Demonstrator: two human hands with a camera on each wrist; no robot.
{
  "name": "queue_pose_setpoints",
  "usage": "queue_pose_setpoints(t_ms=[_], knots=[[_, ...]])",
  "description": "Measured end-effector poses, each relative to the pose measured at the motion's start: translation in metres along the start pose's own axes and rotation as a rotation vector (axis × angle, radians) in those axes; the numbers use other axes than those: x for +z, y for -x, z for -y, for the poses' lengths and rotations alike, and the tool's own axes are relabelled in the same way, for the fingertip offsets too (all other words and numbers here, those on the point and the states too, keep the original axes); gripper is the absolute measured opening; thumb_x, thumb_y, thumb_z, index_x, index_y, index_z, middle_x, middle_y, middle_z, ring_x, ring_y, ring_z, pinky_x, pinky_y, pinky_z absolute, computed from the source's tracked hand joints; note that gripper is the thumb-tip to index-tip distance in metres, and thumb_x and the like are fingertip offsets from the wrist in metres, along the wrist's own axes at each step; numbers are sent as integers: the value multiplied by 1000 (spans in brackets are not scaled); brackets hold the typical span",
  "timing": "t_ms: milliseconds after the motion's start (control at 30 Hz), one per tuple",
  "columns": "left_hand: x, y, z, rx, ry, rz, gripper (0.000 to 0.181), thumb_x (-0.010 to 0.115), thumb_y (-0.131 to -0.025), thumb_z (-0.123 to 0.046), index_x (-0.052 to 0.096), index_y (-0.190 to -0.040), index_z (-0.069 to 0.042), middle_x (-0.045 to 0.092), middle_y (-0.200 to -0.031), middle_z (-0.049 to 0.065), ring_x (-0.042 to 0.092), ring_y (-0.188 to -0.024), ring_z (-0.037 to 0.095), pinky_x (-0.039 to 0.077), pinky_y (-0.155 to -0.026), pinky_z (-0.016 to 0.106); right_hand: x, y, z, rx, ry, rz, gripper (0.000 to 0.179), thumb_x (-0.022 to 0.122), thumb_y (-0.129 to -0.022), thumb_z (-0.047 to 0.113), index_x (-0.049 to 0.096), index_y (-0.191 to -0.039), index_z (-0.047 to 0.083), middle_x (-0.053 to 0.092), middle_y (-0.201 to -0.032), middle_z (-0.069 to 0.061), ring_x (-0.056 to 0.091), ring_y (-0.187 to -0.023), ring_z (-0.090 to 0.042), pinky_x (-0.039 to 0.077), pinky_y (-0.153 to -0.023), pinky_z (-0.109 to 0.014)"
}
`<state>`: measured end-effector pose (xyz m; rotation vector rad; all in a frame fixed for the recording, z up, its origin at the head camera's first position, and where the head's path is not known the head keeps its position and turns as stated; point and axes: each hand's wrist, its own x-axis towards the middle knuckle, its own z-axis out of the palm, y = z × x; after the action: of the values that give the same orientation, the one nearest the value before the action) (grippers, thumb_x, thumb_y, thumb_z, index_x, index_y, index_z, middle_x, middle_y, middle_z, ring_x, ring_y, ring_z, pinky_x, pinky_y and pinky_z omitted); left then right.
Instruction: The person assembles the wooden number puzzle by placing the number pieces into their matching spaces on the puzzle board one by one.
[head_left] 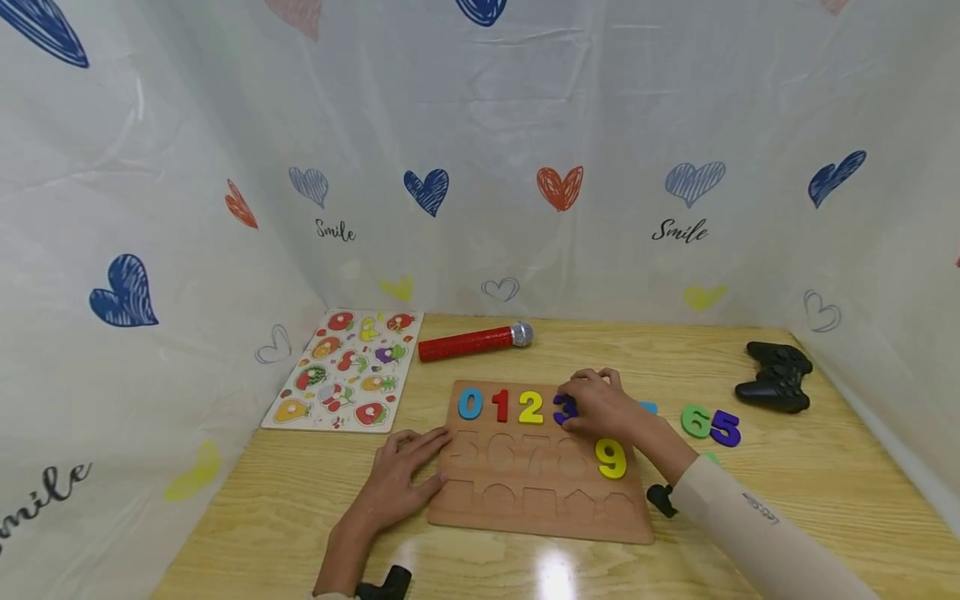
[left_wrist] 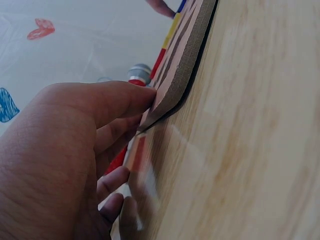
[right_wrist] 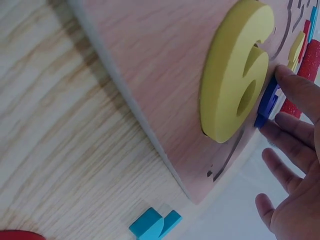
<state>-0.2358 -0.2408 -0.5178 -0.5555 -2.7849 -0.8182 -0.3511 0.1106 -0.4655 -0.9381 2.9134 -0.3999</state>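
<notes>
Right hand point(head_left: 600, 406): reaches in from the lower right, palm down over the board's far right part, thumb and fingers pinching the purple 3 point(head_left: 565, 409).
Purple 3: in the top row of the number board point(head_left: 540, 477), just right of the yellow 2 point(head_left: 531, 407); whether it sits flush, I cannot tell.
Left hand point(head_left: 401, 475): lies low beside the board's left edge, fingers extended and a little spread, tips touching that edge.
Digits on the board: five, counting the 3; the others are one blue 0 point(head_left: 470, 403), one red 1 point(head_left: 500, 406), the yellow 2 and one yellow 9 point(head_left: 611, 459), at the middle row's right end.
Bare outlines: nine, four in the middle row, five in the lower.
Loose on the bench point(head_left: 247, 525): one green 6 point(head_left: 696, 421) just beside one purple 5 point(head_left: 725, 428), one light blue piece point(right_wrist: 150, 225), one red piece point(right_wrist: 20, 235) cut by the frame.
Further off: one red microphone point(head_left: 468, 342), one fruit board point(head_left: 347, 371), one black controller point(head_left: 776, 377).
</notes>
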Motion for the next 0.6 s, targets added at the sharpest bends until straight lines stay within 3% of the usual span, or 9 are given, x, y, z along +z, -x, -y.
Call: queue_pose_setpoints(t_ms=[267,600], knots=[[1,-1,-1,-10,10,22,53,68,-93,-38,58,-144,-24,49,-150,-10,39,-128,25,30,-96,56,-5,10,-3,1,28,-22,48,80,-86,29,66,-126,8,67,-122,-7,45,-128,-36,21,-100,-66],[1,0,2,-14,5,21,54,68,-93,-42,58,-144,-25,48,-151,-11,38,-128,25,29,-97,57,-11,36,-12,-31,14,-101,44,79,-88,27,68,-125,7,66,-123,-7,46,-126,-34,21,-101,-66]])
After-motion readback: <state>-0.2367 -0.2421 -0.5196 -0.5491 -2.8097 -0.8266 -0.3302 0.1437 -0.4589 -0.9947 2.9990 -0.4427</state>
